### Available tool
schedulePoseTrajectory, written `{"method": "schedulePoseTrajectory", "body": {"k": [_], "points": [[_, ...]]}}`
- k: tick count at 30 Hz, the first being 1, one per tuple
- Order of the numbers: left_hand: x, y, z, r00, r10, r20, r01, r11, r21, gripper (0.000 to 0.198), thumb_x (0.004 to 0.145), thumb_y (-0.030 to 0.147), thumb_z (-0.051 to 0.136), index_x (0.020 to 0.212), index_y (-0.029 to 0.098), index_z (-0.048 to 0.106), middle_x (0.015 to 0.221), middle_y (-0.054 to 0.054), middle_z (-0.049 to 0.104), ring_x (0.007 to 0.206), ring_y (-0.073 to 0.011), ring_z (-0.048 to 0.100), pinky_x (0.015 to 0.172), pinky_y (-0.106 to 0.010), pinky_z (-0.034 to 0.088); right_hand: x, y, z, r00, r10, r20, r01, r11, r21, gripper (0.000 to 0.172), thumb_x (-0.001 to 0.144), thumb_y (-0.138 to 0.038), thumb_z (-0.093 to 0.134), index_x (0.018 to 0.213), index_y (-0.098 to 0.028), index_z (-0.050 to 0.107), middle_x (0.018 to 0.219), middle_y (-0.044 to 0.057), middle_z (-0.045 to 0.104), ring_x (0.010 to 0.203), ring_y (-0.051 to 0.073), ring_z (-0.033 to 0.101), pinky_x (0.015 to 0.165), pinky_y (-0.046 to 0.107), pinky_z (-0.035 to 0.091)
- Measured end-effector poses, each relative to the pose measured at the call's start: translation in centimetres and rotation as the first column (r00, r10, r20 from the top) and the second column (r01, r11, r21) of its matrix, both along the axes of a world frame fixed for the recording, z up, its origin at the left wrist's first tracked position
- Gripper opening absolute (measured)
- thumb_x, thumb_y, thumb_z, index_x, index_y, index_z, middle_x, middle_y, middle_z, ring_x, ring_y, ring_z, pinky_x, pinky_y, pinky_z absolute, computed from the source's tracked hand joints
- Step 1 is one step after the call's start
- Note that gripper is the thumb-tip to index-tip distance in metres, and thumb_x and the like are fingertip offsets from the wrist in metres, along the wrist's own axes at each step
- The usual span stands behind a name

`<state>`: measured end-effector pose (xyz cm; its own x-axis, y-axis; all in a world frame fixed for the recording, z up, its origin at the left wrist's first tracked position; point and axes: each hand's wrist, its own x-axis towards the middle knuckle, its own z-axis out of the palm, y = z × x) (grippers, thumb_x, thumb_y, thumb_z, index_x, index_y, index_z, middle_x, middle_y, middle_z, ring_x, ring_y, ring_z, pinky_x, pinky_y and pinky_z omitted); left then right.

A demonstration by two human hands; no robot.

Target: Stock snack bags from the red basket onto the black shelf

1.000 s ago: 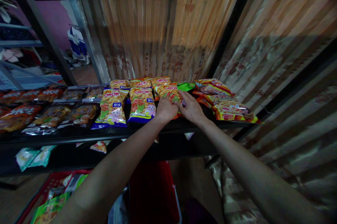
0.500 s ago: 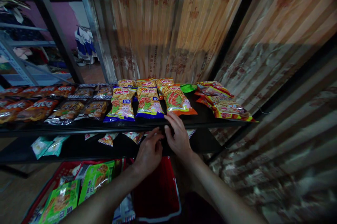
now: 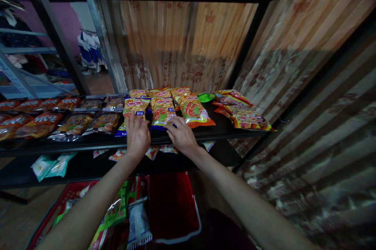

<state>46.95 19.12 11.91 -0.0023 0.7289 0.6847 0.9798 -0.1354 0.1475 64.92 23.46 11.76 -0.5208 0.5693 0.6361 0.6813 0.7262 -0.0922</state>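
My left hand (image 3: pixel 137 134) rests with fingers spread on the lower part of a yellow and blue snack bag (image 3: pixel 136 105) on the black shelf (image 3: pixel 164 138). Beside it, my right hand (image 3: pixel 181 134) touches the lower right corner of a second such bag (image 3: pixel 161 109), fingers apart. An orange-edged noodle-snack bag (image 3: pixel 194 111) lies just right of that hand. More bags of the same kind (image 3: pixel 160 92) stand in a row behind.
Dark snack packs (image 3: pixel 73 124) line the shelf's left part; red and yellow bags (image 3: pixel 246 116) lie at its right end. Below are a lower shelf (image 3: pixel 102 167) with small packs and a red basket (image 3: pixel 173 207). Black posts (image 3: pixel 249 42) frame the sides.
My left hand has moved left and up onto the left yellow and blue bag. My right hand has shifted left onto the middle bag's corner. The view has shifted slightly.
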Motion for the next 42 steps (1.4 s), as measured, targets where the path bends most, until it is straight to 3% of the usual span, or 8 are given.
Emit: {"method": "schedulePoseTrajectory", "body": {"k": [6,13,26,31,34,37,40,42], "points": [[-1.4,-0.9,-1.9,0.996,-0.083,-0.026,0.083,0.996,-0.014,0.034,0.085,0.013,0.04,0.109,0.017,0.064,0.14,-0.013,0.048,0.144,-0.0334,0.012,0.11,-0.06,0.027,-3.0,-0.2,-0.4,0.965,-0.031,0.26,0.028,1.0,0.013,0.017,0.089,-0.019,0.052,0.099,-0.02,0.065,0.095,0.009,0.063,0.096,0.025,0.051,0.08,0.037,0.043],[-1.5,-0.2,-1.8,0.995,-0.091,-0.048,0.088,0.994,-0.067,0.036,0.086,0.016,0.041,0.116,0.013,0.061,0.148,-0.017,0.037,0.144,-0.0345,0.008,0.112,-0.059,0.022,-3.7,0.2,-1.4,0.946,-0.162,0.281,0.15,0.987,0.065,0.018,0.092,-0.02,0.045,0.099,-0.02,0.062,0.097,0.009,0.063,0.092,0.024,0.051,0.076,0.035,0.039],[-1.1,1.3,-2.7,0.993,-0.108,0.042,0.11,0.992,-0.061,0.033,0.085,0.015,0.04,0.107,0.011,0.065,0.143,-0.017,0.043,0.142,-0.0347,0.017,0.112,-0.056,0.027,-2.9,-0.1,-1.3,0.945,-0.118,0.306,0.098,0.992,0.08,0.019,0.093,-0.022,0.044,0.094,-0.02,0.063,0.09,0.008,0.062,0.087,0.022,0.052,0.076,0.034,0.038],[-1.5,1.7,-3.2,0.984,-0.159,0.083,0.157,0.987,0.024,0.036,0.086,0.015,0.037,0.11,0.007,0.063,0.142,-0.018,0.044,0.143,-0.0326,0.015,0.113,-0.053,0.027,-2.7,0.1,-1.5,0.955,-0.071,0.288,0.064,0.997,0.035,0.017,0.092,-0.023,0.047,0.094,-0.019,0.064,0.091,0.007,0.061,0.089,0.022,0.052,0.077,0.033,0.04],[-1.2,1.8,-3.3,0.982,-0.175,0.073,0.171,0.984,0.053,0.035,0.089,0.018,0.037,0.111,0.007,0.062,0.143,-0.018,0.043,0.143,-0.0326,0.014,0.113,-0.054,0.027,-2.4,-0.1,-1.5,0.974,-0.021,0.224,0.022,1.0,-0.003,0.018,0.092,-0.025,0.049,0.096,-0.019,0.065,0.095,0.008,0.061,0.094,0.022,0.052,0.083,0.034,0.041],[-0.4,1.9,-2.8,0.982,-0.187,0.039,0.185,0.981,0.051,0.037,0.091,0.021,0.037,0.115,0.005,0.06,0.143,-0.02,0.042,0.143,-0.0318,0.015,0.113,-0.053,0.027,-2.0,-0.1,-1.6,1.0,-0.01,-0.012,0.01,0.999,-0.035,0.029,0.092,-0.035,0.047,0.112,-0.019,0.062,0.114,0.01,0.059,0.107,0.023,0.049,0.096,0.038,0.04],[0.3,2.4,-1.9,0.993,-0.118,0.014,0.117,0.991,0.062,0.043,0.091,0.025,0.038,0.125,0.004,0.053,0.146,-0.022,0.037,0.144,-0.0326,0.011,0.114,-0.055,0.023,-1.8,0.9,-1.4,0.943,-0.144,-0.301,0.1,0.983,-0.157,0.042,0.094,-0.035,0.038,0.127,-0.014,0.053,0.133,0.015,0.049,0.125,0.025,0.042,0.106,0.042,0.034],[0.5,2.9,-1.2,0.999,0.002,0.04,-0.005,0.996,0.089,0.048,0.091,0.03,0.04,0.131,0.004,0.049,0.149,-0.023,0.031,0.144,-0.035,0.006,0.113,-0.059,0.017,-1.7,2.2,-0.9,0.901,-0.231,-0.367,0.126,0.949,-0.288,0.047,0.094,-0.034,0.034,0.133,-0.011,0.047,0.137,0.017,0.046,0.131,0.026,0.037,0.109,0.045,0.032]]}}
